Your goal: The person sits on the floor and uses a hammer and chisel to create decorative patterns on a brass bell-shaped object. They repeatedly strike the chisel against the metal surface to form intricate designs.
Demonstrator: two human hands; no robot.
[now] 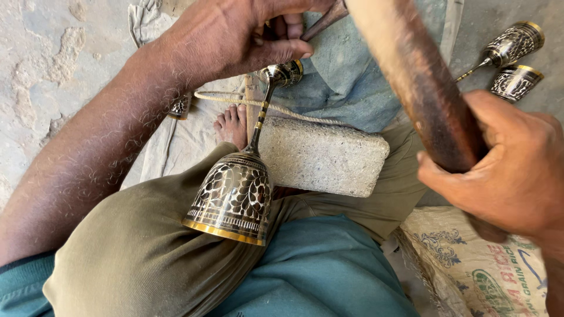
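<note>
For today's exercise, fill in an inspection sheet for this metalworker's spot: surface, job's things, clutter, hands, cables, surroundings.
Surface: grey stone block on cloth, across the person's lap.
Job's things: engraved brass goblet, cup on the thigh, stem running up to the foot under the left hand; a thin tool held there too.
Clutter: two more goblets on the ground; printed sack.
Hands: right hand grips a wooden stick.
Cables: only a rope.
Surroundings: bare concrete floor.

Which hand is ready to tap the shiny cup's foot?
Probably the right hand. It grips the wooden stick, raised above the stone block. The left hand is busy: it sits at the goblet's foot and holds a thin tool there.
</note>
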